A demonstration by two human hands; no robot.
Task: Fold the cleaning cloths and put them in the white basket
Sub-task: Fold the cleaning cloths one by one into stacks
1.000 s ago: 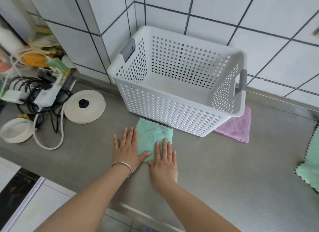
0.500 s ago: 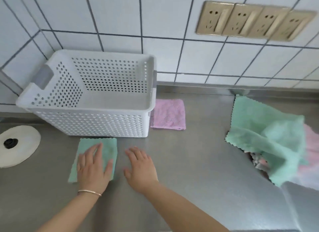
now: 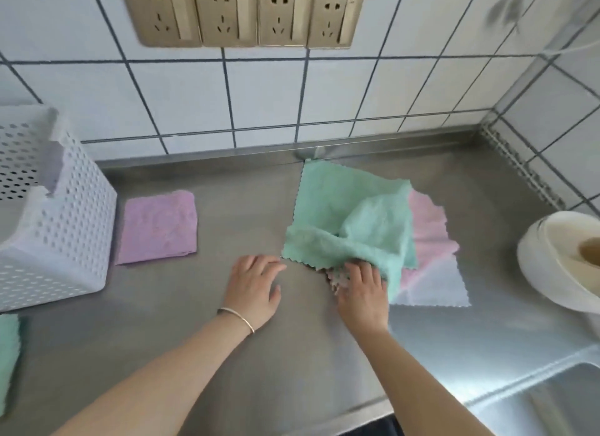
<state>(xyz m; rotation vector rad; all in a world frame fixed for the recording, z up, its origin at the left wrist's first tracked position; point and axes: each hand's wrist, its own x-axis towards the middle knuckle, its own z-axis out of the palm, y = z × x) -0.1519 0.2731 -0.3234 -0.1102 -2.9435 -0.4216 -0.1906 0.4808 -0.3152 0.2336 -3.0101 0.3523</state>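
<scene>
Right hand: the right hand lies on the near edge of the rumpled green cloth, fingers curled into the pile and closed on its lower hem.
Left hand: the left hand rests palm down on the bare table, fingers spread and holding nothing; its fingertips reach just beside the green cloth's near left corner. A thin bangle circles the wrist.
Green cloth: unfolded and bunched, lying on top of a pink cloth and a pale white cloth that stick out on its right side.
Folded purple cloth: the purple cloth lies flat on the table, just right of the white basket, well left of both hands.
White basket: stands at the left edge against the tiled wall; what is inside cannot be told.
Folded green cloth: a second green cloth shows at the lower left edge, in front of the basket.
Right edge: a white bowl stands beside the pile.
Wall: four sockets in a row above the cloths.
</scene>
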